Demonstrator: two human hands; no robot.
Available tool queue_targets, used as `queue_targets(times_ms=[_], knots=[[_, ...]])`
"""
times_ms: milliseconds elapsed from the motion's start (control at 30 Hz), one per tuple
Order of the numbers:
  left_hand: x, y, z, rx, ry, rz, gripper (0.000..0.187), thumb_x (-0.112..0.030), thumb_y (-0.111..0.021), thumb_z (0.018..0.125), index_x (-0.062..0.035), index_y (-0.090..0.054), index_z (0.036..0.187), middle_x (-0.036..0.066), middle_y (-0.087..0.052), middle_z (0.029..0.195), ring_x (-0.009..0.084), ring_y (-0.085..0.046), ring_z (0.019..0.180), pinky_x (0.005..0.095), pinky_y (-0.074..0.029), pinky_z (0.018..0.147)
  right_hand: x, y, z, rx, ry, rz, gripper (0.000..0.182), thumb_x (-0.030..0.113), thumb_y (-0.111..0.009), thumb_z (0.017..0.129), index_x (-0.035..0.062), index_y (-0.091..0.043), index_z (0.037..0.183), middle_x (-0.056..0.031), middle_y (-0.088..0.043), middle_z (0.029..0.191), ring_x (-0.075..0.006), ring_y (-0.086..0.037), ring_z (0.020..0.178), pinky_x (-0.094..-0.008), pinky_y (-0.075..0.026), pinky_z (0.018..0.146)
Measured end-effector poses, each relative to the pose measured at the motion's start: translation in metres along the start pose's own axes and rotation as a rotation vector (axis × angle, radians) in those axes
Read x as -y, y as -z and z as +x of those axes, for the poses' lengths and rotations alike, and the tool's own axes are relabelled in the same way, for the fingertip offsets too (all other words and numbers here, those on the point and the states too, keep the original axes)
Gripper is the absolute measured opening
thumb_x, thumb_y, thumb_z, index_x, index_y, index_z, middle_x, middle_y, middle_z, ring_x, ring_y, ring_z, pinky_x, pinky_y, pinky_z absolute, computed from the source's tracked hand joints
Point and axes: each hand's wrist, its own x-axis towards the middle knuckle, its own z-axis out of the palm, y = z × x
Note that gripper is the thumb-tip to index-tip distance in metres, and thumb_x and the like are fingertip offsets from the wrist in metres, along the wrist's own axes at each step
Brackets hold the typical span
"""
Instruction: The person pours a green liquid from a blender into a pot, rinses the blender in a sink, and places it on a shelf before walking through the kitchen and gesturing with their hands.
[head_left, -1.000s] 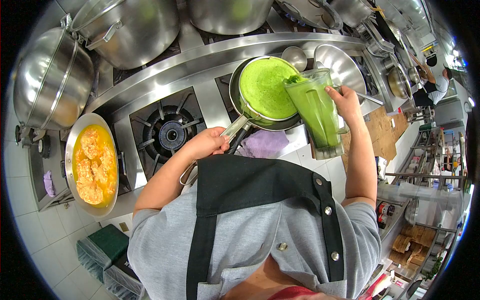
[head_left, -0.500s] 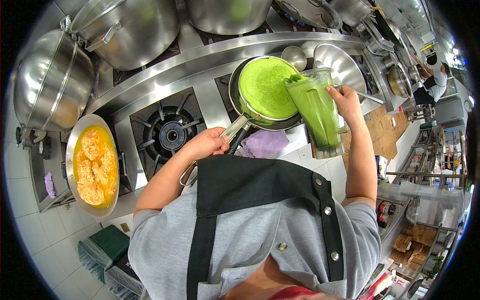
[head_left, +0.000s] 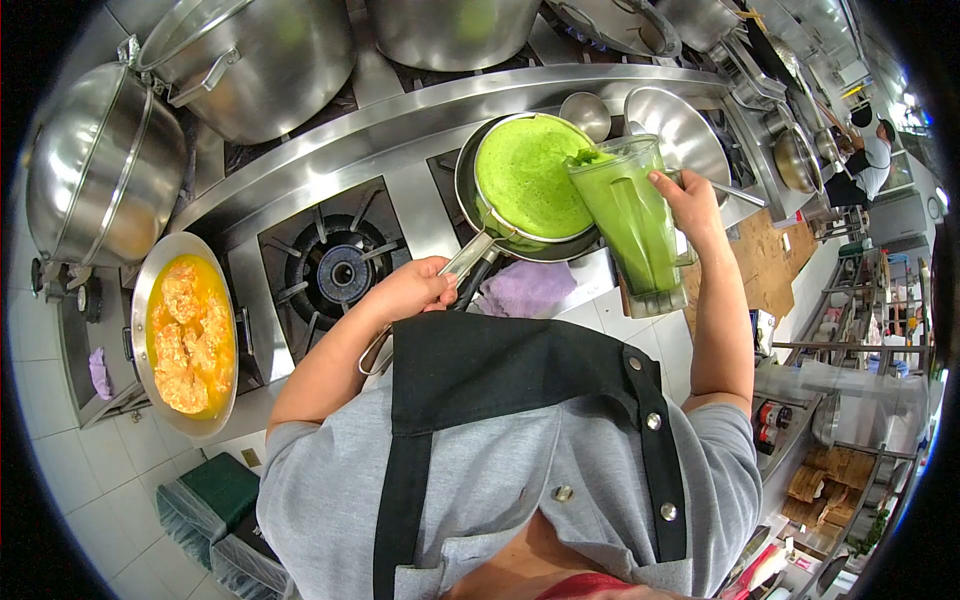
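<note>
My left hand (head_left: 423, 287) is closed round the metal handle of a strainer (head_left: 468, 255). Bright green liquid (head_left: 530, 175) with a foamy surface fills the strainer, which rests over a dark frying pan (head_left: 467, 187) on the stove. My right hand (head_left: 688, 205) grips the handle of a clear blender jug (head_left: 627, 225). The jug is tilted to the left, its mouth at the strainer's right rim, with green liquid inside. A purple cloth (head_left: 527, 288) lies below the pan at the stove's front edge.
A bare gas burner (head_left: 343, 272) lies left of the pan. Farther left stands a wide pan of frying food in yellow oil (head_left: 187, 345). Large steel pots (head_left: 250, 70) line the back. A steel bowl (head_left: 680, 135) and a ladle (head_left: 585, 117) sit behind the jug. Another person (head_left: 868, 160) is far right.
Both hands, the strainer and the jug hold nearly the same positions. The person at far right has shifted slightly.
</note>
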Motion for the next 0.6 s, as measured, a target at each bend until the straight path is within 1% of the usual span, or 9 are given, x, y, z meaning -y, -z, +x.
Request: queue_targets(times_ms=[167, 500, 600], knots=[[0.002, 0.001, 0.001, -0.003, 0.000, 0.006, 0.010, -0.012, -0.041, 0.090, -0.0034, -0.045, 0.088, -0.001, -0.044, 0.065, 0.0048, -0.037, 0.053, 0.0172, -0.030, 0.044, 0.008, 0.002, -0.004, 0.007, -0.010, -0.021, 0.039, 0.031, -0.064, 0.075, -0.0063, -0.056, 0.070, -0.0084, -0.053, 0.056, -0.0124, -0.046, 0.053, -0.0299, -0.039, 0.051], [-0.004, -0.002, -0.001, 0.012, -0.002, 0.019, 0.011, -0.013, -0.040, 0.090, -0.0032, -0.045, 0.089, -0.001, -0.044, 0.064, 0.0048, -0.035, 0.051, 0.0174, -0.029, 0.044, 0.008, 0.003, -0.004, 0.029, -0.021, -0.051, 0.039, 0.032, -0.063, 0.075, -0.0059, -0.056, 0.070, -0.0072, -0.052, 0.056, -0.0121, -0.046, 0.053, -0.0296, -0.038, 0.051], [-0.004, -0.002, -0.001, 0.003, -0.007, -0.028, 0.011, -0.011, -0.040, 0.089, -0.0025, -0.046, 0.084, 0.000, -0.046, 0.064, 0.0066, -0.037, 0.049, 0.0198, -0.031, 0.045, 0.005, 0.002, -0.003, 0.032, -0.022, -0.047, 0.040, 0.033, -0.063, 0.075, -0.0060, -0.056, 0.070, -0.0072, -0.052, 0.056, -0.0121, -0.046, 0.053, -0.0297, -0.038, 0.051]])
